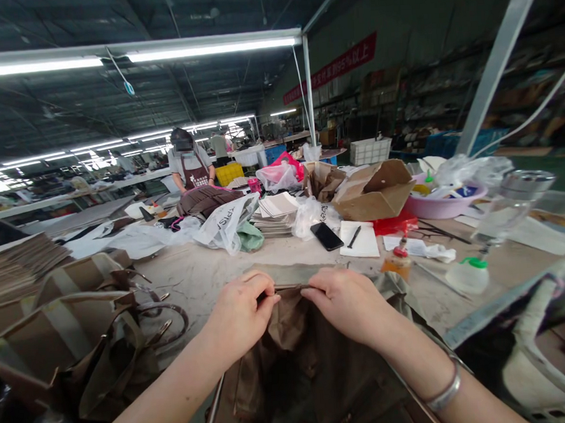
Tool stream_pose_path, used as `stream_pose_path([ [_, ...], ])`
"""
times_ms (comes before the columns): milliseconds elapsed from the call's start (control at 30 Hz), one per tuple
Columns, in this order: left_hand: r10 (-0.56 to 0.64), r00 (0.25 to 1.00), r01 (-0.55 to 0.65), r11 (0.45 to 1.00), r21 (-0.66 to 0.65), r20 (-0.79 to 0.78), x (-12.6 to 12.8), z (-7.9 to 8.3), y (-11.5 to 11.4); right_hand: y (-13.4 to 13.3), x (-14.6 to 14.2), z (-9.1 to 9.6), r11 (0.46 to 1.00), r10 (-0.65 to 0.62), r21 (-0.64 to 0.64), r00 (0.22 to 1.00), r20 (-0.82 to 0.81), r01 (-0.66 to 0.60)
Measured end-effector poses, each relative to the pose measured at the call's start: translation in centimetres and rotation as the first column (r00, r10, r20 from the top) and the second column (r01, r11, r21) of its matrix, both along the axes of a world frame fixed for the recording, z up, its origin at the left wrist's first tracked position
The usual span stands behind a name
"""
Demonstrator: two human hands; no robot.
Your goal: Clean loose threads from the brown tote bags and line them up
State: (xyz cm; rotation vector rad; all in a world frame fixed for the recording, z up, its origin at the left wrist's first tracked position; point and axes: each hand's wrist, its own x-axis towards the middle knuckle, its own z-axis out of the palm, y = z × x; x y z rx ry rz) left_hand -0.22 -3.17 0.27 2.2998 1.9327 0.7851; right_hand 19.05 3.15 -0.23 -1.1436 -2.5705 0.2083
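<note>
A brown leather bag piece (pixel 296 364) lies in front of me on the worktable (pixel 204 270), and both hands pinch its top edge. My left hand (pixel 241 313) is closed on the edge at the left. My right hand (pixel 348 306), with a silver bracelet on its wrist, is closed on the same edge just to the right. The two sets of fingertips nearly meet. A grey-green fabric strip (pixel 286 274) lies just beyond the edge.
Brown handbags with looped handles (pixel 79 332) pile at the left. A black phone (pixel 327 236), notepad with pen (pixel 359 239), glue bottles (pixel 468 275), plastic bags and a pink basin (pixel 447 204) crowd the far table. A person in an apron (pixel 191 169) works behind. A white basket (pixel 549 342) stands at the right.
</note>
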Motion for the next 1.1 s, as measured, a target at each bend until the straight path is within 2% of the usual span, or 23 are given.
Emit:
stream_pose_path([
  [433,0.138,0.99,-0.138,0.99,0.007,-0.028,0.2,0.2,0.0,-0.3,-0.3,0.4,0.998,0.047,-0.04,0.999,0.023,-0.046],
  [700,0.144,0.989,-0.144,0.99,-0.007,-0.024,0.6,0.2,-0.1,0.3,1.2,1.0,0.952,0.249,-0.128,0.947,-0.204,-0.278],
  [800,0.163,0.986,-0.163,0.987,-0.008,-0.047,0.7,0.3,0.0,0.2,0.7,1.4,0.971,0.191,-0.092,0.95,-0.247,-0.219],
  [867,0.171,0.984,-0.171,0.985,-0.002,-0.058,0.8,0.4,0.0,0.0,0.0,1.5,0.987,0.146,-0.036,0.969,-0.199,-0.156],
  [1000,0.189,0.98,-0.19,0.982,-0.002,-0.064,0.8,0.4,0.0,-0.5,-1.4,1.4,0.991,0.132,0.029,0.99,-0.057,-0.131],
  [1100,0.195,0.98,-0.194,0.98,-0.039,0.027,0.5,0.4,-0.2,-0.5,-1.8,1.2,0.994,0.095,0.051,0.995,-0.019,-0.094],
])
